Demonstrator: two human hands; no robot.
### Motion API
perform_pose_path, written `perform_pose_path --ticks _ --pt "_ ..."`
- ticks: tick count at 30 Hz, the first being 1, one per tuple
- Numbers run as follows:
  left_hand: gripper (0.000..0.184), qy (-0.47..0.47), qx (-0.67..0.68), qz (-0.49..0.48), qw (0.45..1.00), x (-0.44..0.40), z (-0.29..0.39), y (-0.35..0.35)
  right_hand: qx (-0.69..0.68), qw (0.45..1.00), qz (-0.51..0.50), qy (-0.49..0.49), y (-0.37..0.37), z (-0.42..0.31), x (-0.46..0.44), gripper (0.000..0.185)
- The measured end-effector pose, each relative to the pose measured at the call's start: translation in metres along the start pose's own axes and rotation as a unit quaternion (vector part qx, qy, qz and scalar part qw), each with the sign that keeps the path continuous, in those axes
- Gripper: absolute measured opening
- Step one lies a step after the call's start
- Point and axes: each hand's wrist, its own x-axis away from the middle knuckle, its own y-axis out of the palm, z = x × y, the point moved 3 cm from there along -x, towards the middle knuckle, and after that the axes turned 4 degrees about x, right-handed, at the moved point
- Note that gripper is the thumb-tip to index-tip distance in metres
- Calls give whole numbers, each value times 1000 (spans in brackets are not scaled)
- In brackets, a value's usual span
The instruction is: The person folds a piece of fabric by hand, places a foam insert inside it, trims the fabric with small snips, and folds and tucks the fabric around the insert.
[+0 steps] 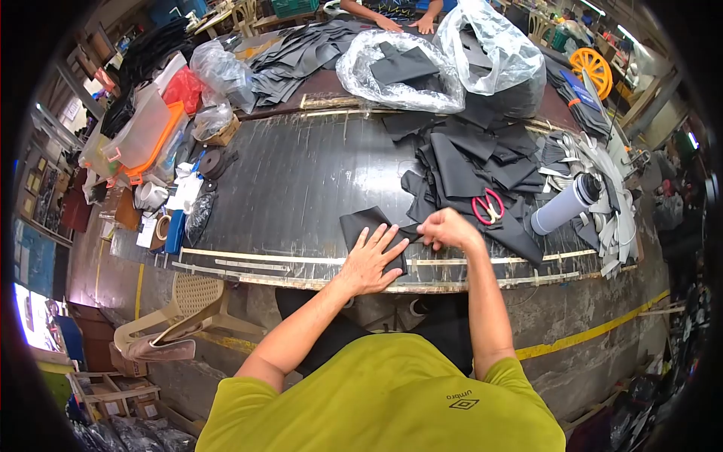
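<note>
The head camera looks from the wearer's own eye level, facing forward and steeply down. Nearest to it, the green shirt (376,399) fills the bottom middle, its logo (463,404) upside down. The forearms run up from there to the left hand (373,260) and right hand (450,230), just below the centre. Beyond them the worktable (301,173) recedes to a co-worker's hand (423,25), far off at the top. The very wide lens bends the edges inside a dark round border and takes in floor (580,324) on both sides.
</note>
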Motion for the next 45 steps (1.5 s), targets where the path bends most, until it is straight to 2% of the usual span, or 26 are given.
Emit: perform_pose_path --ticks 1,3,5,6,7,9,12,14,17,20,24,25,26,27,29,30,31,32,34,36,37,40,41,42,44,45 --pt "73 -3 1 1 1000 0 1 0 38 998 42 -26 -14 -31 13 25" --pt "72 -8 4 5 1000 0 3 -1 -23 982 146 -121 -50 -63 11 21" --pt "72 -11 6 12 1000 -1 6 -4 27 933 264 -244 -102 -112 9 24" --pt "72 -17 5 12 1000 -2 7 -6 58 910 318 -259 -123 -141 12 25" --pt "72 -25 5 13 1000 -3 10 -7 145 869 373 -291 -153 -156 -2 27" --pt "70 -34 -31 45 998 -6 15 -8 335 739 503 -298 -195 -189 -25 25" --pt "69 -143 -18 62 988 -8 24 -11 507 635 512 -279 -257 -189 -96 23" --pt "70 -184 -29 97 978 -6 23 -8 585 645 472 -138 -275 -181 -121 25" --pt "77 -236 -11 96 967 1 21 -3 599 685 415 -18 -285 -166 -137 30" --pt "83 -202 -62 101 972 3 18 4 553 707 438 -39 -295 -144 -152 36" --pt "84 -183 -21 107 977 5 18 3 390 798 459 -31 -302 -153 -143 40" --pt "80 -179 0 118 977 5 18 2 313 777 527 -141 -320 -152 -154 48" --pt "78 -182 10 111 977 6 18 1 190 773 585 -155 -343 -145 -165 50" --pt "77 -184 20 105 977 5 17 0 315 747 580 -83 -364 -151 -164 60" --pt "75 -188 37 98 977 4 17 -2 557 626 544 53 -403 -166 -160 86" --pt "74 -189 42 99 976 3 17 -4 332 573 744 -83 -418 -153 -146 97" --pt "74 -190 48 100 976 2 16 -5 330 611 719 9 -420 -166 -131 94" --pt "74 -191 48 99 975 1 16 -5 337 600 725 6 -424 -174 -123 83" --pt "75 -193 46 97 975 0 15 -5 352 639 673 -123 -452 -179 -119 59" --pt "75 -200 45 86 975 -3 14 -6 197 834 492 -155 -476 -179 -144 37" --pt "75 -205 46 79 975 -3 13 -5 110 870 434 -207 -474 -181 -155 31" --pt "76 -212 47 62 974 -5 11 -3 104 915 329 -211 -466 -188 -177 35" --pt "76 -213 49 58 974 -4 11 -2 238 907 307 -164 -484 -184 -199 36" --pt "77 -214 51 57 974 -6 9 -1 343 858 330 -194 -498 -180 -214 40" --pt "77 -217 55 48 973 -6 7 1 495 714 435 -237 -514 -167 -237 47" --pt "77 -219 58 42 973 -7 5 1 543 676 478 -140 -511 -168 -240 48"
